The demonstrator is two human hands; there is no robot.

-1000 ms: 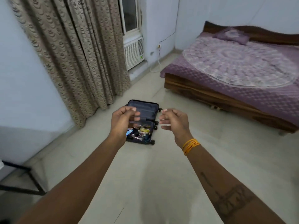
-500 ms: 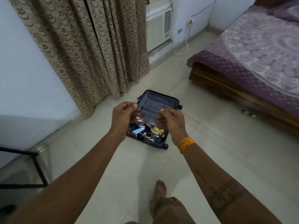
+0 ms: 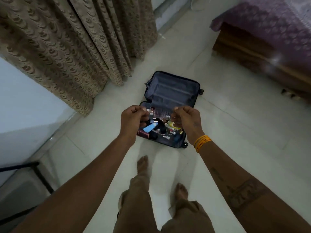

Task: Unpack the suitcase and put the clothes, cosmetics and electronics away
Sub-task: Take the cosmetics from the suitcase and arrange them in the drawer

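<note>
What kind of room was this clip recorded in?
Most likely a bedroom in a home: a bed with a purple patterned cover on a wooden frame, a long beige curtain, and an open suitcase lying on the tiled floor.

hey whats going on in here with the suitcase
A person stands on the tiled floor over an open suitcase lying between the curtain and the bed. Both hands are raised above it: the left hand and right hand pinch what looks like a clear plastic bag stretched between them. The near half of the suitcase holds a jumble of small cosmetics; the far half looks empty.
</note>
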